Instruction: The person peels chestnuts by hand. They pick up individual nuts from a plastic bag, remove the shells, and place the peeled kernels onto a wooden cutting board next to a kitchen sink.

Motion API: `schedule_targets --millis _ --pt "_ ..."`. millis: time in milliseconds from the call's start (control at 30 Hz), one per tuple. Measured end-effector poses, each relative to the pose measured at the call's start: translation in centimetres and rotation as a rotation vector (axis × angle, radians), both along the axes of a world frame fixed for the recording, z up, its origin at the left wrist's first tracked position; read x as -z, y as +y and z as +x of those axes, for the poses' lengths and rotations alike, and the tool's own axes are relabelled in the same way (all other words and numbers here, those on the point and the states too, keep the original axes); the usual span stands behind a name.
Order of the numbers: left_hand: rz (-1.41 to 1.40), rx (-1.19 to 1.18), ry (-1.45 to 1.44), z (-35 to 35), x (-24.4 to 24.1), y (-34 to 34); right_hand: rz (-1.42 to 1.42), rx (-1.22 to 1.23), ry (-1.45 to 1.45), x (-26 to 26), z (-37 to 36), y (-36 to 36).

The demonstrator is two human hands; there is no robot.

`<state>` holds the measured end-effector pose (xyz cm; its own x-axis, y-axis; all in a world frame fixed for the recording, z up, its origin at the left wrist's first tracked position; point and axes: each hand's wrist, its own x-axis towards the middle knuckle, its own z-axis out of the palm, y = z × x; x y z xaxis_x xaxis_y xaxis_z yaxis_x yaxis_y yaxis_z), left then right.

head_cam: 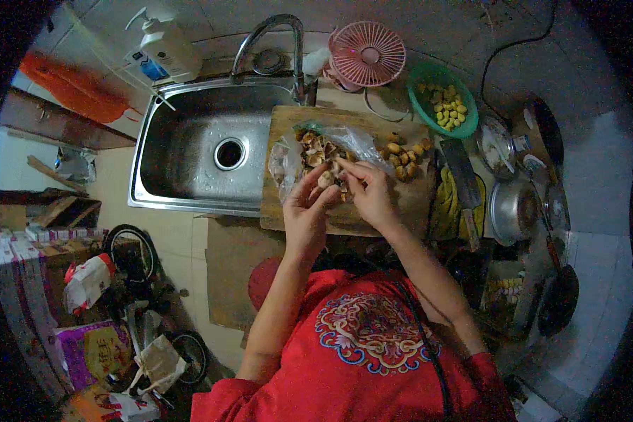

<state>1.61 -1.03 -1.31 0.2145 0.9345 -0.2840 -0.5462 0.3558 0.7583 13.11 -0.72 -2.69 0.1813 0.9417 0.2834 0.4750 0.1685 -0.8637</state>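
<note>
My left hand (306, 211) holds a pale, partly peeled nut (325, 180), likely a chestnut, between thumb and fingers. Close beside it is my right hand (370, 192), thumb and fingertips bent toward the nut; whether they pinch a bit of shell is too blurred to tell. Beneath both hands, broken brown shells (316, 147) are heaped on a clear plastic bag (356, 138). The bag lies on a wooden cutting board (348, 224). Several unpeeled brown nuts (403, 158) are grouped on the board, right of my right hand.
Left of the board is a steel sink (190, 137) with a faucet (269, 26). A pink fan (368, 55) and a green basket (418, 100) of peeled yellow kernels (450, 112) stand behind. A cleaver (460, 171) lies on a yellow cloth (444, 205), near a metal pot (511, 211).
</note>
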Motion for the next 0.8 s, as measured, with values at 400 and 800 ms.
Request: schedule_targets --millis 400,800 --pt "0.336 -0.021 0.438 -0.6 -0.5 -0.8 -0.187 -0.245 0.156 -3.3 0.1 -1.0" --pt "0.318 0.029 0.347 -0.2 -1.9 -0.7 -0.334 -0.151 0.363 -3.8 0.4 -1.3"
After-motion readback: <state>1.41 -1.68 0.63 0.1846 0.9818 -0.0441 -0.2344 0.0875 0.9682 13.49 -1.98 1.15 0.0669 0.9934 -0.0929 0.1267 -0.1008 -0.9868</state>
